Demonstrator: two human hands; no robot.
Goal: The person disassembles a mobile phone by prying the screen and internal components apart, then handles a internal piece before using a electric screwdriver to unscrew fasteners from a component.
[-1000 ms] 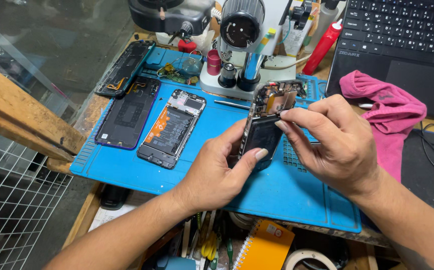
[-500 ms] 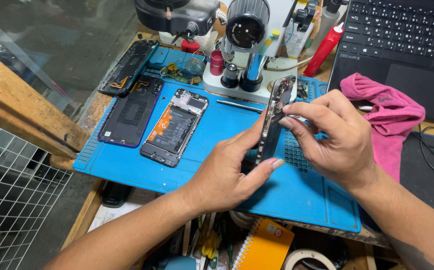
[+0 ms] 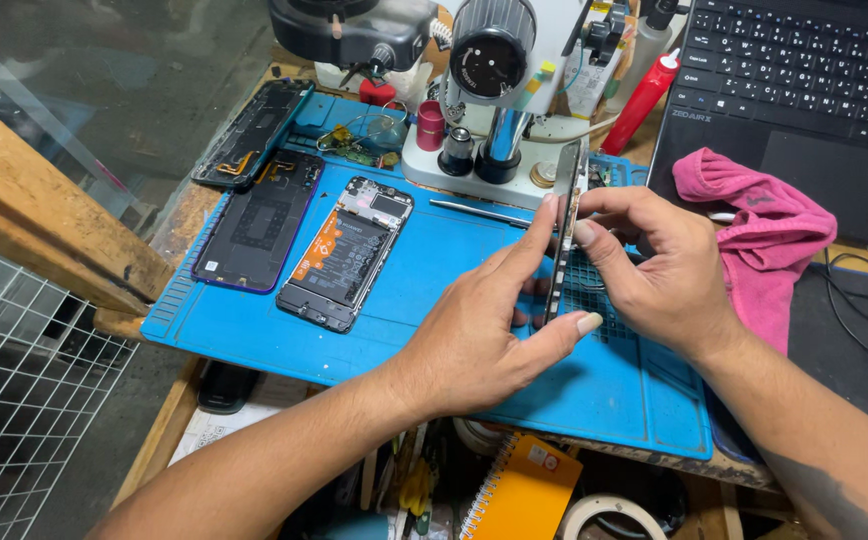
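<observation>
Both my hands hold an opened phone (image 3: 566, 215) on its edge above the blue work mat (image 3: 424, 300), so I see only its thin side. My left hand (image 3: 484, 330) grips it from the left, fingers along the upper side and thumb at the bottom corner. My right hand (image 3: 654, 265) pinches it from the right, thumb and forefinger pressed on the edge near the middle. Whatever lies between the phone and my right palm is hidden.
On the mat's left lie another opened phone with an orange battery (image 3: 349, 250), a dark back cover (image 3: 264, 220) and a frame (image 3: 254, 130). A microscope (image 3: 489, 90) stands behind, metal tweezers (image 3: 479, 210) in front of it. A pink cloth (image 3: 764, 240) and a laptop (image 3: 814, 90) sit right.
The phone has been turned from nearly flat, its inside facing me, to standing on edge. Both hands shifted their grip with it and stayed above the mat.
</observation>
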